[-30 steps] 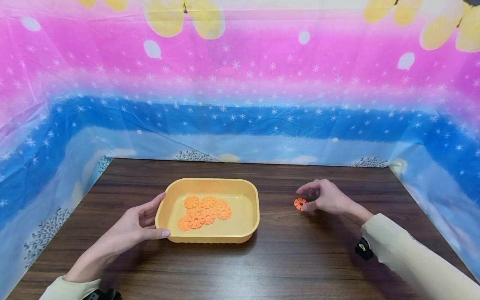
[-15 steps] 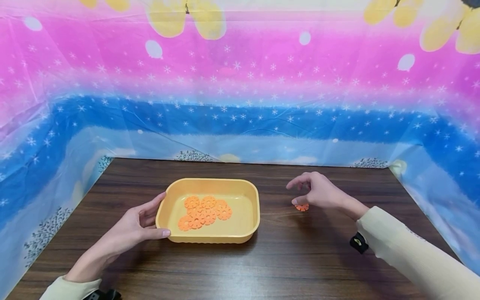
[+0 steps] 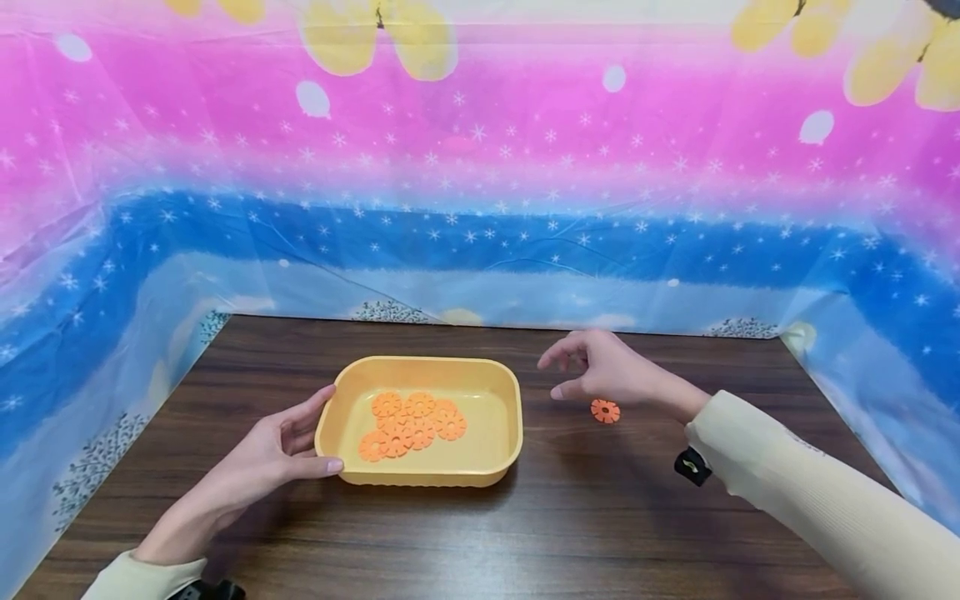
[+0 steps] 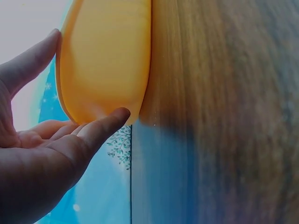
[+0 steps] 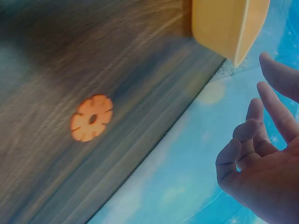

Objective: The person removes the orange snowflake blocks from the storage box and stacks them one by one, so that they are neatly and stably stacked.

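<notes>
A yellow plastic tray (image 3: pixel 450 458) sits on the table, with several overlapping orange notched toy discs (image 3: pixel 420 432) inside. My left hand (image 3: pixel 258 454) holds its left end, thumb at the near corner and fingers at the far one; the left wrist view shows the fingers (image 4: pixel 105 126) against the tray's wall (image 4: pixel 105 60). One more orange notched disc (image 3: pixel 605 411), with a hole in its middle, lies flat on the wood right of the tray. Above and slightly left of that disc is my right hand (image 3: pixel 603 367), fingers loosely bent and apart from the thumb, nothing between them. The right wrist view shows the disc (image 5: pixel 92 118) away from the hand (image 5: pixel 264 161).
Dark wood-grain table (image 3: pixel 420 542) spreads under everything. Behind and at both sides hangs a pink and blue printed cloth (image 3: pixel 480 183), meeting the table's back edge. A black strap device (image 3: pixel 692 467) is on the right wrist.
My right hand has let go of the lone disc, risen, and moved left, uncovering it on the table. The left hand keeps its hold on the tray.
</notes>
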A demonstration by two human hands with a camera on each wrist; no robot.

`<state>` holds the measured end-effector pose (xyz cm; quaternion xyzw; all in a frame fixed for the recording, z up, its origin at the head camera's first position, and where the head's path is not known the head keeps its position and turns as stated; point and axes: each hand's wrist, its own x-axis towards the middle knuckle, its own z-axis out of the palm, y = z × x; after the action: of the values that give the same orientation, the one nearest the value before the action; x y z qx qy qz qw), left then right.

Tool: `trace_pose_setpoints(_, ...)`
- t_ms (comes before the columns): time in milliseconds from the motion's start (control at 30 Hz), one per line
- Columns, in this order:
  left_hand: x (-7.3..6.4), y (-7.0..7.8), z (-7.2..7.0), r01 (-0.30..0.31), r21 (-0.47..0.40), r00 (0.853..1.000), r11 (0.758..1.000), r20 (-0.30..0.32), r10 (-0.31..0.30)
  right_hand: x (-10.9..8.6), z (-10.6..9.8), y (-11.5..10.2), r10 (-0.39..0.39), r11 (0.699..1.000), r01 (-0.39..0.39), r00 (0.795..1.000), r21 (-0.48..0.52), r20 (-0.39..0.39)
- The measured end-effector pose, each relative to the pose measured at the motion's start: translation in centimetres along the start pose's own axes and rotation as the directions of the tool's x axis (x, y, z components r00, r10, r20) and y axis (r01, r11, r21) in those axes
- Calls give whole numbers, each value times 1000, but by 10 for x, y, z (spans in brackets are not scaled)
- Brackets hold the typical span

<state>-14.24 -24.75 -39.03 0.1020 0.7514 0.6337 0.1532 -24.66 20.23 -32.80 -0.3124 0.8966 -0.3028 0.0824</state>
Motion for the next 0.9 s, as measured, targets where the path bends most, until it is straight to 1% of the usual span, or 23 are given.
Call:
trace_pose_setpoints(200,1,-1,-1,-9,-7,1000,1000,-1,9,15,-2,-14,-36,999,36,999,18,26)
trace_pose_setpoints(367,2,-1,-1,-7,-7,1000,1000,-4,7,29,-2,-24,-57,998,56,996,14,68)
trace_pose_setpoints(533,3,1,-1,12,10,1000,1000,-17,-12,44,0,-30,-103,994,100,990,32,101)
trace_pose_setpoints(700,4,3,0,41,14,999,999,-24,-41,56,7,-37,-129,992,127,982,25,139)
trace_pose_setpoints(900,3,2,1,38,6,999,999,-23,-37,70,21,-49,-148,989,144,970,31,196)
